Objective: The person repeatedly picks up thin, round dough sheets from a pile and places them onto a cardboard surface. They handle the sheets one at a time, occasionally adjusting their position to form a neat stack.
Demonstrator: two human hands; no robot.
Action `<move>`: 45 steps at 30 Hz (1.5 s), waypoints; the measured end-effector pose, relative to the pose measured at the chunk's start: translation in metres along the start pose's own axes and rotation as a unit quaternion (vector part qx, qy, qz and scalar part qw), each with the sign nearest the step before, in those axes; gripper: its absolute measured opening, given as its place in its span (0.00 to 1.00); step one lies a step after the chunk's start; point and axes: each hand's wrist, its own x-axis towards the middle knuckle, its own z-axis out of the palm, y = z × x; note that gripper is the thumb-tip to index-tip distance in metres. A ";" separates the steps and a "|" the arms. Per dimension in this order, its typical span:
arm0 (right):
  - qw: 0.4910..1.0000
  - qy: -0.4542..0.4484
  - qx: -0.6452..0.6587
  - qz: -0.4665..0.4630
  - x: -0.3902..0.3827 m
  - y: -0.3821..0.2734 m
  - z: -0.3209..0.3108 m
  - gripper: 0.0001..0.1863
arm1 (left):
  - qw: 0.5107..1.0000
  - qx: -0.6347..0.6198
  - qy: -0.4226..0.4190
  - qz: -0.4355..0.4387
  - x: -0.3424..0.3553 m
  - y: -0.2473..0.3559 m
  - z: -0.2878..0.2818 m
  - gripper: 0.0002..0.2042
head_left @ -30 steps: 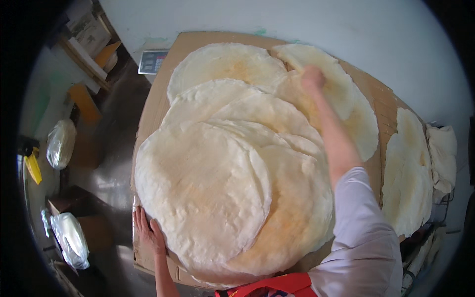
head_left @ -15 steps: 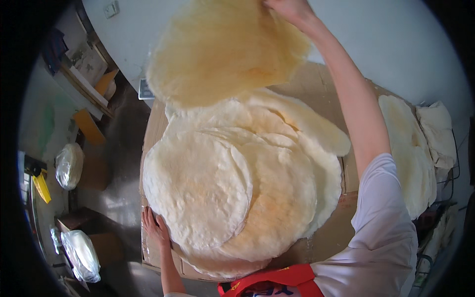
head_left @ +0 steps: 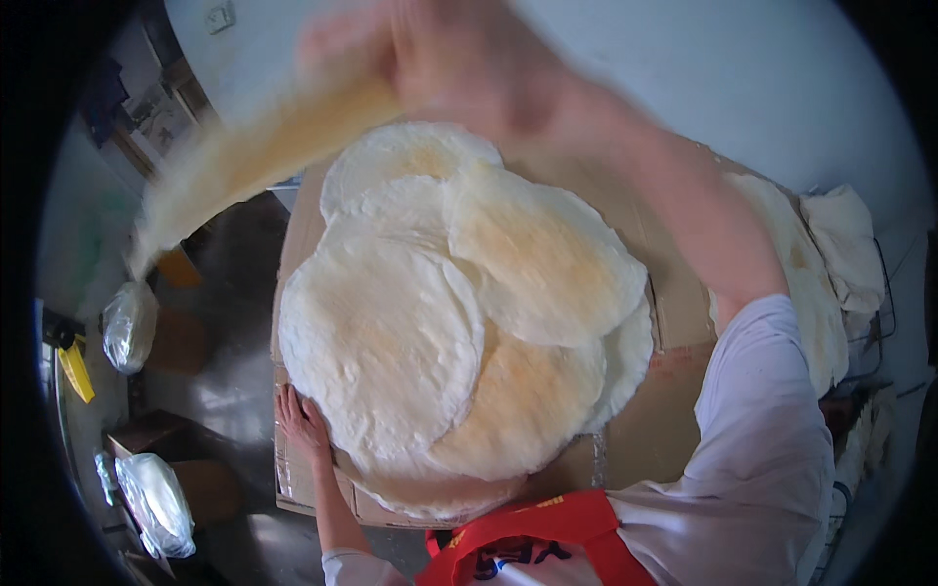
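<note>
Large, thin, pale round sheets that look like flatbreads lie in an overlapping pile. The biggest top flatbread covers the pile's left side, and a more browned flatbread lies slanted at the right. My right hand, smeared by motion, is raised over the far side and closed on the edge of another flatbread. That flatbread trails to the left in the air, seen nearly edge-on. My left hand rests with fingers extended at the pile's left edge, against the cardboard; nothing shows in it.
Brown cardboard lies under the pile. More flatbreads and a folded pale cloth are at the right. Clear plastic-wrapped bundles stand on the left, above a dark floor. A white wall rises behind.
My right hand has swung left and nearer, swinging the held flatbread from above the pile out to the left. The browned flatbread now lies further left and nearer. My left hand stays put.
</note>
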 end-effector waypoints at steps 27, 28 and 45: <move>0.851 0.043 -0.014 0.523 -0.312 0.203 -0.072 0.14 | 0.999 -0.011 0.007 0.039 0.005 -0.008 0.019 0.19; 0.827 -0.006 -0.258 0.500 -0.244 0.182 -0.086 0.15 | 1.000 0.009 0.010 0.024 -0.001 -0.018 0.013 0.19; 0.925 -0.308 0.093 0.204 -0.184 0.003 0.047 0.18 | 0.999 -0.010 0.015 0.035 0.001 -0.020 0.019 0.18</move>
